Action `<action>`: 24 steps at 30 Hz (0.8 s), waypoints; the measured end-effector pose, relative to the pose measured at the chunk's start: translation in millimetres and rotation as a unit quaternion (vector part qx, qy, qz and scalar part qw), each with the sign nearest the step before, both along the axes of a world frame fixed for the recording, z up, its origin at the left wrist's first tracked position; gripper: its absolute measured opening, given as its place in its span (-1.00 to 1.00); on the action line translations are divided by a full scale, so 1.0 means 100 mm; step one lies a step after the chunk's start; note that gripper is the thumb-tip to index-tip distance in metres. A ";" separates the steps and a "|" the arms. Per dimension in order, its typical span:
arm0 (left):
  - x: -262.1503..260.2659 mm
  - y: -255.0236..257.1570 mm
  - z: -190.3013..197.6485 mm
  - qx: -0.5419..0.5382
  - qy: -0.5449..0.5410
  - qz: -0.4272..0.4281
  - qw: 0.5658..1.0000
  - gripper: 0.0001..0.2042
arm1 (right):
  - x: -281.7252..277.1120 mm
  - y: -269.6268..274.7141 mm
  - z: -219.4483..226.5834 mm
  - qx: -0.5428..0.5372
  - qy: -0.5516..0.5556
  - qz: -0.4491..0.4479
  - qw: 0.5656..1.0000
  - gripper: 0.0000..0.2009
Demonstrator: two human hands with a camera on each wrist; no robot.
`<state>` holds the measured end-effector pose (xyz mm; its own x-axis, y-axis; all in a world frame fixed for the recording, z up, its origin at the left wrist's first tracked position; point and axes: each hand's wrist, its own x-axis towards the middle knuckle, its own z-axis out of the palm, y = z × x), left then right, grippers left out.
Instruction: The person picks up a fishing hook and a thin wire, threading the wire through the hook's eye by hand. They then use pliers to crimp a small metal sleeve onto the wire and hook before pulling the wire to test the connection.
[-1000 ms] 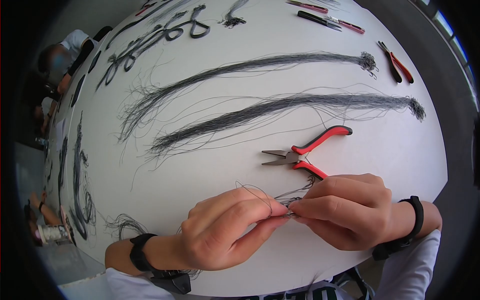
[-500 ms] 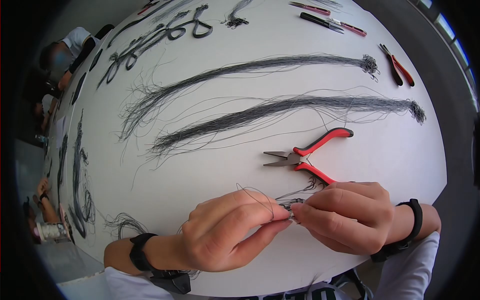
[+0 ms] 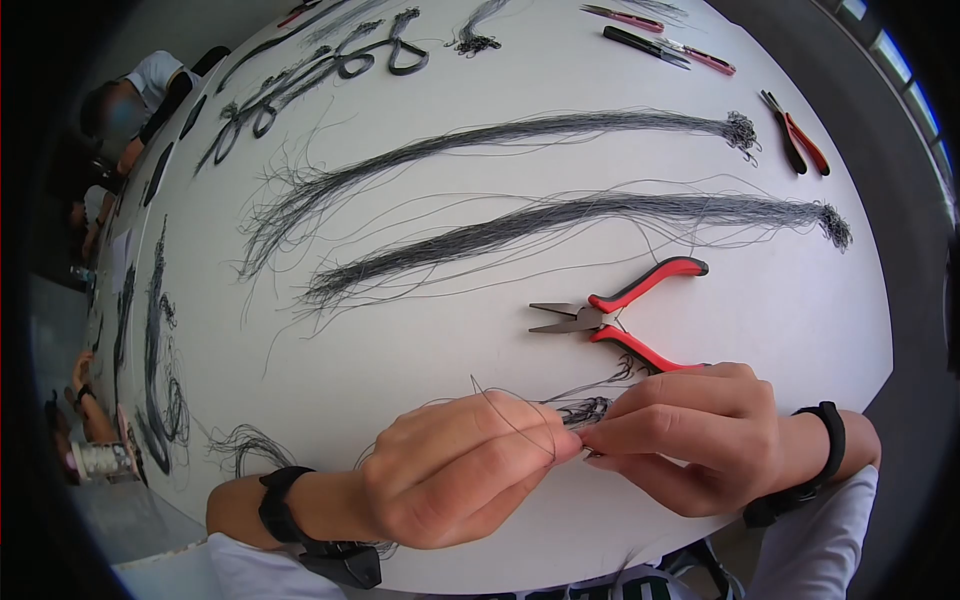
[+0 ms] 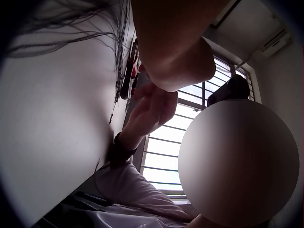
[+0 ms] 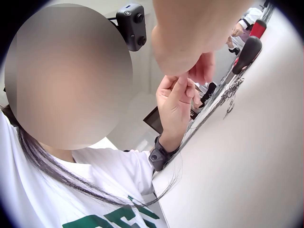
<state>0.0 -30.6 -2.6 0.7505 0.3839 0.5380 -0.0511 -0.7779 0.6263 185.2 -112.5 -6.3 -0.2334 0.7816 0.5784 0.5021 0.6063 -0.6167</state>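
"Head view: doing what with the left hand (image 3: 455, 475), nearer than the red-handled pliers (image 3: 590, 319) and to their left?"

"Pinching a fine dark strand (image 3: 518, 396), fingers curled, tips closed, no gap to see."

"And with the right hand (image 3: 700, 430), nearer than the pliers and to their right?"

"Pinching too, seemingly on that strand, tip to tip, perhaps to steady something so thin. Too small to tell exactly what between."

"Just behind, short of the pliers?"

"A dark tangled cluster (image 3: 585, 409), probably within easy reach on purpose."

"Beyond the pliers?"

"A long bundle (image 3: 560, 214), then a second bundle (image 3: 520, 127), both stretched across the table (image 3: 430, 340), knotted ends rightward, likely against mixing. Farther right, slimmer pliers (image 3: 812, 148)."
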 end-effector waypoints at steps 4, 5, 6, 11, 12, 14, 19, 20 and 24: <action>-0.01 0.01 0.01 0.013 0.003 -0.008 1.000 -0.77 | 0.04 0.00 0.09 -0.198 0.127 0.060 0.970 -0.92; -0.02 0.01 0.01 0.014 0.003 -0.016 1.000 -0.76 | 0.04 -0.01 0.11 -0.257 0.159 0.072 0.950 -0.94; -0.02 0.02 0.01 0.014 0.003 -0.025 1.000 -0.76 | 0.06 -0.01 0.12 -0.257 0.160 0.072 0.950 -0.94; -0.02 0.01 -0.03 0.008 -0.013 -0.041 0.999 -0.74 | 0.12 0.03 0.17 -0.523 0.341 0.143 0.768 -0.96; -0.02 0.01 -0.04 0.007 -0.022 -0.047 0.999 -0.75 | 0.13 0.03 0.17 -0.523 0.341 0.143 0.768 -0.96; -0.03 0.00 -0.01 -0.010 -0.009 -0.042 0.999 -0.76 | 0.13 0.04 0.17 -0.533 0.358 0.148 0.752 -0.97; -0.02 0.01 0.05 -0.042 0.039 -0.032 0.998 -0.79 | 0.09 0.02 0.12 -0.267 0.182 0.095 0.942 -0.96; -0.02 0.01 0.04 -0.041 0.033 -0.028 0.998 -0.79 | 0.09 0.02 0.12 -0.209 0.140 0.079 0.965 -0.94; -0.01 0.00 0.02 -0.036 0.023 -0.024 0.999 -0.78 | 0.04 0.02 0.06 -0.097 0.070 0.032 0.992 -0.88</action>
